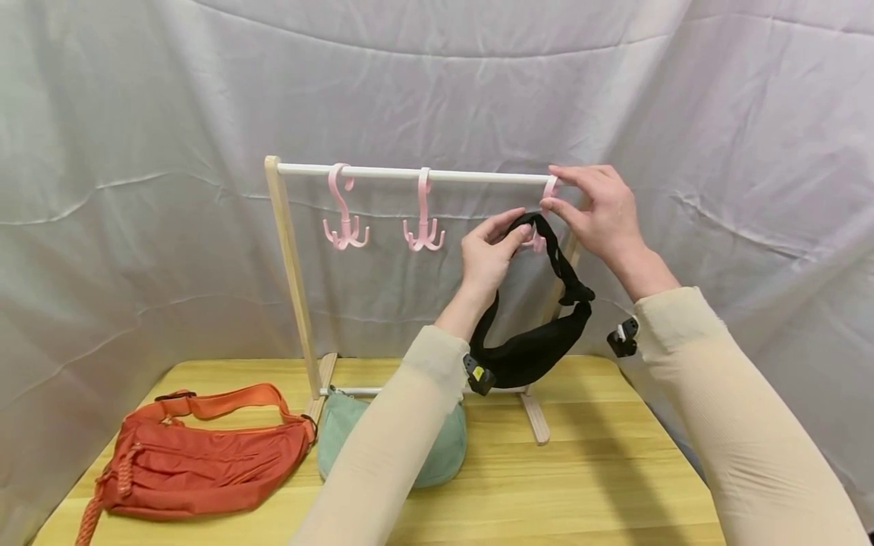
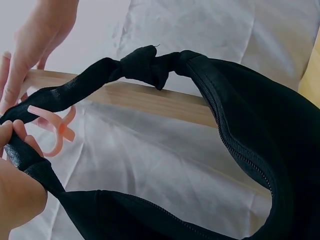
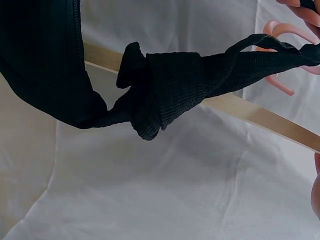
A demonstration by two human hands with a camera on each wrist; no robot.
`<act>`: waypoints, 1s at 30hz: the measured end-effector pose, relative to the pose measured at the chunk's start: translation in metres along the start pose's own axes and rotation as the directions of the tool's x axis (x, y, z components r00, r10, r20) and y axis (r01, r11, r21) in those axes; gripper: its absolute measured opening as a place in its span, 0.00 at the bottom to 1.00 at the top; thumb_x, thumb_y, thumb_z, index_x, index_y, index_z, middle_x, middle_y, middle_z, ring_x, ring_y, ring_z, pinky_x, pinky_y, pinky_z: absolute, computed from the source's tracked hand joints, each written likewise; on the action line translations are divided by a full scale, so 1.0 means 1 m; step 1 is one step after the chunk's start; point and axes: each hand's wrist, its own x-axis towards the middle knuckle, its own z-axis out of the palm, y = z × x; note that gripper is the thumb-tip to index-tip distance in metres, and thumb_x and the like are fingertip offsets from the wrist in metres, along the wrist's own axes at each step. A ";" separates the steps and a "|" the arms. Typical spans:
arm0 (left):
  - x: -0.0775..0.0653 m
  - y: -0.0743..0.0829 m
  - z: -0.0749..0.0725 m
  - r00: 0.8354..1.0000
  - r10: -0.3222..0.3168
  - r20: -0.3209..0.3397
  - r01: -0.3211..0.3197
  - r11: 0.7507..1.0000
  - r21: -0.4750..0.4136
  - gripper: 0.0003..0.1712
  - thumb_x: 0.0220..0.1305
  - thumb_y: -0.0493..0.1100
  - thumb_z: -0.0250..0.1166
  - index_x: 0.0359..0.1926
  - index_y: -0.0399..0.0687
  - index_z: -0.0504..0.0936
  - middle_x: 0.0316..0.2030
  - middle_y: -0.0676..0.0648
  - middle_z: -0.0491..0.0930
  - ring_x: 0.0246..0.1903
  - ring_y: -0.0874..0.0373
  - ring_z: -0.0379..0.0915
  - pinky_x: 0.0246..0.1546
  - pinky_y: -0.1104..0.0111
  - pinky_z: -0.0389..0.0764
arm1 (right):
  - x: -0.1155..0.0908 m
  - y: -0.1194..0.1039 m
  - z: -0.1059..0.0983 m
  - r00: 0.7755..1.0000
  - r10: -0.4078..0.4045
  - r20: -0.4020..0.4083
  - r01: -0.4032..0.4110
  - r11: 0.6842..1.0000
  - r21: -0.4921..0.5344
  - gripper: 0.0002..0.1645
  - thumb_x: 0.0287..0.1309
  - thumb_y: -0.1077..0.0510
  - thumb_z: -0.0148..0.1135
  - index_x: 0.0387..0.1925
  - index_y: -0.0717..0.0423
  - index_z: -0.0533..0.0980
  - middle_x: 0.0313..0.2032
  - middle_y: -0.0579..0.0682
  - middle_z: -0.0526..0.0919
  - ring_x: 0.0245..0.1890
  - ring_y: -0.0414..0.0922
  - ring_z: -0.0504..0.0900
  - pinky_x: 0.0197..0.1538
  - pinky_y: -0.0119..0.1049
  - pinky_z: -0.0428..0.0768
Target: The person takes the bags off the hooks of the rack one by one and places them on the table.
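My left hand (image 1: 486, 254) pinches the strap of a black shoulder bag (image 1: 529, 353) between thumb and fingers. The bag hangs from it in a loop, with a knot in the strap (image 2: 142, 65) and a zip along its opening. At the right end of the rail, my right hand (image 1: 604, 212) holds the upper curve of a pink hook (image 1: 550, 186) between thumb and fingers. That hook's lower prongs (image 2: 61, 128) show beside the strap in the left wrist view. Only a little of the right hand (image 3: 316, 195) enters the right wrist view.
Two more pink multi-prong hooks, a left one (image 1: 345, 220) and a middle one (image 1: 423, 220), hang on the white rail (image 1: 389, 173) of a wooden-legged rack (image 1: 290, 265). An orange-red bag (image 1: 205, 462) and a green bag (image 1: 437, 455) lie on the wooden table (image 1: 546, 493). Grey cloth (image 1: 444, 91) hangs behind.
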 end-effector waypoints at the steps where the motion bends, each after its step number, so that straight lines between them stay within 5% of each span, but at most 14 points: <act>1: 0.000 0.000 0.000 1.000 0.002 0.001 -0.002 1.000 0.000 0.17 0.64 0.28 0.71 0.54 0.32 0.86 0.46 0.37 0.89 0.36 0.63 0.84 0.45 0.63 0.88 | 0.000 0.000 0.000 1.000 0.001 -0.001 -0.001 1.000 0.000 0.32 0.52 0.58 0.80 0.60 0.59 0.83 0.55 0.58 0.87 0.54 0.60 0.79 0.54 0.52 0.76; 7: 0.000 0.002 0.001 1.000 0.014 0.016 -0.014 1.000 -0.027 0.17 0.64 0.27 0.71 0.54 0.30 0.86 0.47 0.36 0.88 0.36 0.62 0.85 0.42 0.70 0.87 | 0.001 -0.001 0.000 1.000 0.003 -0.008 -0.003 1.000 -0.009 0.32 0.53 0.58 0.80 0.60 0.59 0.83 0.55 0.58 0.87 0.54 0.60 0.80 0.54 0.53 0.76; 30: -0.015 0.010 -0.003 0.996 0.031 0.087 -0.029 0.999 -0.030 0.18 0.64 0.28 0.71 0.56 0.33 0.86 0.48 0.40 0.89 0.41 0.62 0.85 0.46 0.68 0.87 | 0.000 -0.004 -0.002 1.000 0.022 0.006 -0.021 1.000 -0.013 0.31 0.54 0.59 0.80 0.61 0.56 0.83 0.56 0.56 0.87 0.54 0.59 0.80 0.54 0.52 0.77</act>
